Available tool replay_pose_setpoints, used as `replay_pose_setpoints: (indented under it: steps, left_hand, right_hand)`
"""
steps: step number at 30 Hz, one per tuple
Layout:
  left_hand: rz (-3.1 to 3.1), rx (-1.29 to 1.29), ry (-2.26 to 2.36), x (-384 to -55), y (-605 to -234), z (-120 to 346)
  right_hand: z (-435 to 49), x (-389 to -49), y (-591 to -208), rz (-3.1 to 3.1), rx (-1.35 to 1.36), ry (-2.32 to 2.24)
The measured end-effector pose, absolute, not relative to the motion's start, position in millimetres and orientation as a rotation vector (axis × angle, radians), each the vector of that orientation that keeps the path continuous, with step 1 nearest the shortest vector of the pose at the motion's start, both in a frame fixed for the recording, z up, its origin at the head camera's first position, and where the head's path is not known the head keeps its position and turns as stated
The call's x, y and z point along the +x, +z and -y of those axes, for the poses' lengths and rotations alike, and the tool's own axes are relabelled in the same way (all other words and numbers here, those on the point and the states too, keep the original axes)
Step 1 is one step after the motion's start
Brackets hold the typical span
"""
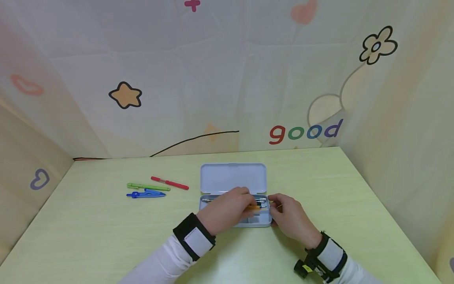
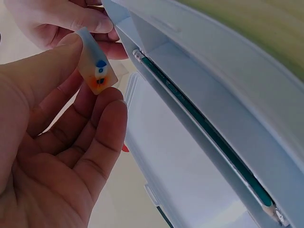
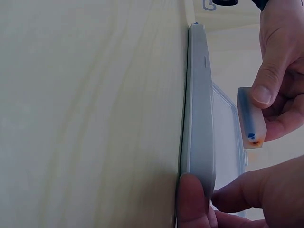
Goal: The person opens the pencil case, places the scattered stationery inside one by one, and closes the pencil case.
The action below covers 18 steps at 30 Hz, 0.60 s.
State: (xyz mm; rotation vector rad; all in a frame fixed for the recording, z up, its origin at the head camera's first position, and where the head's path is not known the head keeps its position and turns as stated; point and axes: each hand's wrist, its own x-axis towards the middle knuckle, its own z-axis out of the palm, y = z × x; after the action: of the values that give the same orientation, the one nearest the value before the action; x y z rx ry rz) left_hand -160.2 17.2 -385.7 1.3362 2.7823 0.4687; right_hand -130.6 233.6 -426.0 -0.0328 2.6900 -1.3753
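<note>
A light blue pencil case [image 1: 262,225] lies on the table with its lid [image 1: 233,177] swung back. Over its tray, my left hand [image 1: 227,209] pinches a small eraser [image 2: 97,66] between thumb and fingers. The eraser is a pale block shading from blue to orange, with a rocket print; the right wrist view shows its long side. My right hand [image 1: 292,219] grips the case's right end, thumb above and fingers along the outer wall. Inside, a dark green pencil [image 2: 209,128] lies along the hinge side of the tray. The left hand hides part of the tray in the head view.
Left of the case lie a red pen [image 1: 170,183], a green pen [image 1: 149,187] and a blue compass [image 1: 146,194]. A printed curtain [image 1: 184,98] hangs behind the table's back edge and along both sides.
</note>
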Motion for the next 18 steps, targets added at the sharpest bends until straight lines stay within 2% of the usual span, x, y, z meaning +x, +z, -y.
replay_pose_setpoints:
  steps: [18]
  left_hand:
    - [-2.762, 1.336, 0.448, -163, -391, -30]
  right_hand:
    - [-234, -131, -426, -2.709, -0.053, -1.352]
